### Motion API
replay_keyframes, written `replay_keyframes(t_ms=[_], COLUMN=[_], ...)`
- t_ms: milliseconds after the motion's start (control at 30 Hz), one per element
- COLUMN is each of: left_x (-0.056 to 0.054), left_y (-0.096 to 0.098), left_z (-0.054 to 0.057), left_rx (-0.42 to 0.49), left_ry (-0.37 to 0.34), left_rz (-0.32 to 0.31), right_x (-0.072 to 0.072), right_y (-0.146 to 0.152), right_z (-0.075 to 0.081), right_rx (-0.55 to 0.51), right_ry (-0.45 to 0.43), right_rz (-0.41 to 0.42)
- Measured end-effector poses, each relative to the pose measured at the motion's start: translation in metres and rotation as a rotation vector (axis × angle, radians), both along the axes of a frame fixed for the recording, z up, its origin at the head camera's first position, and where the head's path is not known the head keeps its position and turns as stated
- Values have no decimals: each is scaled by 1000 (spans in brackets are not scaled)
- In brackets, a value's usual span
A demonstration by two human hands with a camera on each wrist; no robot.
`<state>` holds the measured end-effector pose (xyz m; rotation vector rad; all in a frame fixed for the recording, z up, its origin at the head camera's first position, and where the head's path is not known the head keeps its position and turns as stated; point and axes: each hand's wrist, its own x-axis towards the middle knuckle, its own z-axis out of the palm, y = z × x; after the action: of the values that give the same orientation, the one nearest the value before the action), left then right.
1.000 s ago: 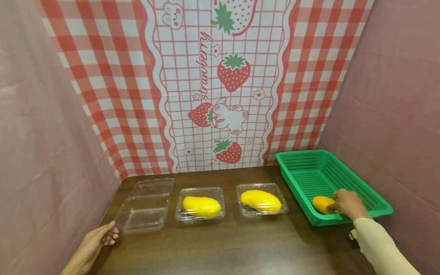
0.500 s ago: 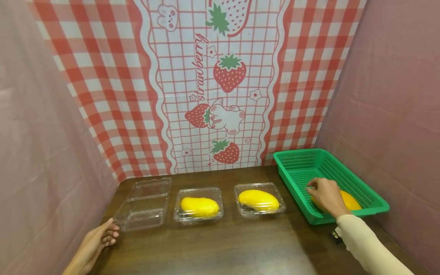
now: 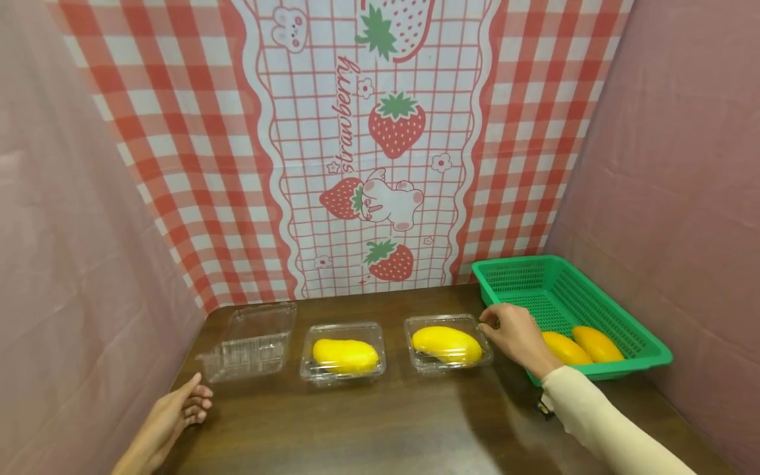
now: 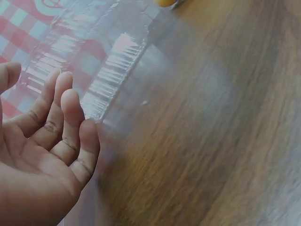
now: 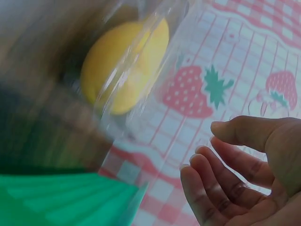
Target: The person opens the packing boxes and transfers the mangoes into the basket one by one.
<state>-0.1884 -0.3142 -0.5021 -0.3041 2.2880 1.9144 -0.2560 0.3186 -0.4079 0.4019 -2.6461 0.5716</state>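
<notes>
An empty clear plastic clamshell (image 3: 252, 356) with its lid raised stands at the table's left. My left hand (image 3: 178, 412) is just in front of its near left corner, fingers loosely bent and holding nothing; in the left wrist view, the fingertips (image 4: 70, 101) overlap the ridged plastic. My right hand (image 3: 519, 340) holds nothing, its fingers loosely curled, between the green basket (image 3: 644, 340) and the right-hand clamshell (image 3: 469, 322). That clamshell contains a yellow mango (image 3: 446, 345). Another mango (image 3: 344, 356) lies in the middle clamshell (image 3: 380, 332). Two mangoes (image 3: 598, 344) lie in the basket's near end.
Pink cloth walls (image 3: 671, 165) flank the brown wooden table (image 3: 368, 429) on both sides. A checked strawberry-print cloth (image 3: 392, 198) hangs behind it. A small dark object (image 3: 544, 406) shows beneath the right sleeve.
My right hand has left the mangoes in the basket and moved left over its rim, carrying nothing. The empty clamshell's near edge has shifted away from my left hand, which stays nearly in place.
</notes>
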Motion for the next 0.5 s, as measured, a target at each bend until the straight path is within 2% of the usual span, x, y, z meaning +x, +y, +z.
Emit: replay_keyframes(t_ms=[100, 267, 367, 500], left_x=[0, -1, -3, -7], left_y=[4, 14, 26, 45], left_z=[-1, -2, -2, -2], left_rx=[-25, -54, -50, -48], left_ry=[-13, 12, 38, 75], left_rz=[-67, -263, -363, -459], right_x=[-2, -5, -4, -3], right_y=[-14, -40, -55, -74], right_z=[-2, -8, -11, -12], right_rx=[-17, -17, -7, -6], right_ry=[1, 18, 13, 17], right_rz=[16, 30, 46, 77])
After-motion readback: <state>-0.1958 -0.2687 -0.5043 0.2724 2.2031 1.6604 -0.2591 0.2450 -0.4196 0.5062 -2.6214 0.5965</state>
